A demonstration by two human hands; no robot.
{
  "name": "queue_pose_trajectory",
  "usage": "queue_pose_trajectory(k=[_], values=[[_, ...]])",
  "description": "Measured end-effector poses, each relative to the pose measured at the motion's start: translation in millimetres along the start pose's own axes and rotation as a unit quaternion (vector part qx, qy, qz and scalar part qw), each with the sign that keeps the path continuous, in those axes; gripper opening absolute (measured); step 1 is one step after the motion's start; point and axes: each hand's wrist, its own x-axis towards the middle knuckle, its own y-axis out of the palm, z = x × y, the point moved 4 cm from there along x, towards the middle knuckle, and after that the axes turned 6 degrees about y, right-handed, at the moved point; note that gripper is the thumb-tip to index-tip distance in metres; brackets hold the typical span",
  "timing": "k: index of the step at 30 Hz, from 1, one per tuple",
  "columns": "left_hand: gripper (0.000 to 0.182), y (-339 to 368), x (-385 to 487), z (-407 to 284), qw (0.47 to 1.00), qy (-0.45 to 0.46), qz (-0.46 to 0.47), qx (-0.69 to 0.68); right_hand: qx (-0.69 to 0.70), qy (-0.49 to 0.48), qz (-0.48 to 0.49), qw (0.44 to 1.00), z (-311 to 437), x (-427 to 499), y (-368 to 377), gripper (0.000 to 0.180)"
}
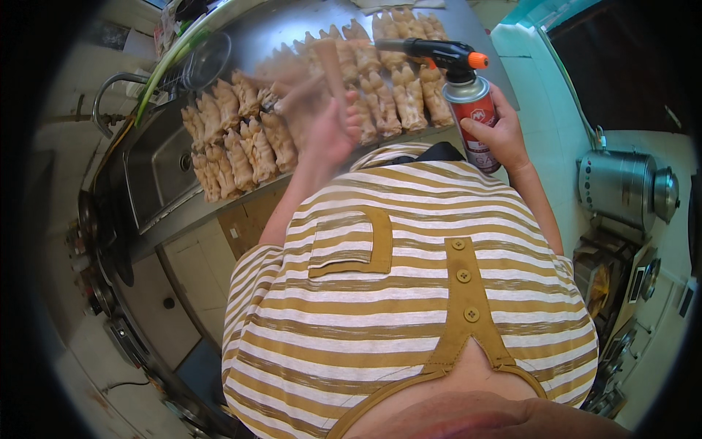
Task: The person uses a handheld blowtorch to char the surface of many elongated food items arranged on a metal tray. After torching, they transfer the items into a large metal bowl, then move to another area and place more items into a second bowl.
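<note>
My left hand (335, 129), blurred by motion, has its fingers curled around a long tan thing (330, 63); the blur hides what exactly it is. My right hand (502, 129) grips the red gas canister (476, 110) of a blowtorch with a black head (433, 52) and orange knob. Its nozzle points left, level with the top of the tan thing, and a faint orange streak shows at its tip. Around and behind my left hand, pale pig's trotters (256, 151) stand in rows. More trotters (408, 99) stand just left of the torch.
The trotters rest on a steel worktop (258, 27). Left of them are a steel sink (159, 164), a curved faucet (112, 82), green onion stalks (170, 63) and a round glass-like lid (211, 60). A large steel pot (620, 184) stands at the right.
</note>
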Motion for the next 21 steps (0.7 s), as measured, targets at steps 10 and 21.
queue_pose_trajectory(k=[10,21], values=[[0.04,6,2,8,0.999,-0.019,0.011,0.035,-0.02,-0.009,0.002,1.0,2,5,3,0.071],[0.04,16,0,15,0.989,0.039,-0.058,0.134,-0.027,-0.036,0.018,0.999,12,17,15,0.072]])
